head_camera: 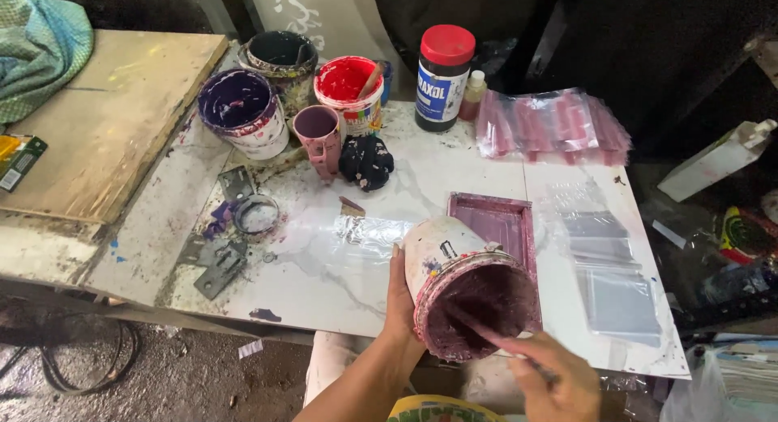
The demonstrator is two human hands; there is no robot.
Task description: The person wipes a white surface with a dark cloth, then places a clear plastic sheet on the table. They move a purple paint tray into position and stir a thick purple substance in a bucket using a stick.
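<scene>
My left hand (399, 300) grips a white paint bucket (454, 264) tilted toward me, its inside coated in dark purple paint. My right hand (555, 381) holds a thin stirring stick (478, 329) that reaches into the bucket's mouth. Behind the bucket a small purple-stained screen frame (496, 219) lies flat on the white table (324, 260).
At the back stand a purple paint bucket (239, 106), a dark bucket (281, 56), a red paint can (350, 86), a pink mug (318, 134), a red-capped jar (442, 75) and a stained rag (366, 161). Clear plastic bags (612, 268) lie right, pink bags (551, 126) behind. Metal hinges (220, 260) sit left.
</scene>
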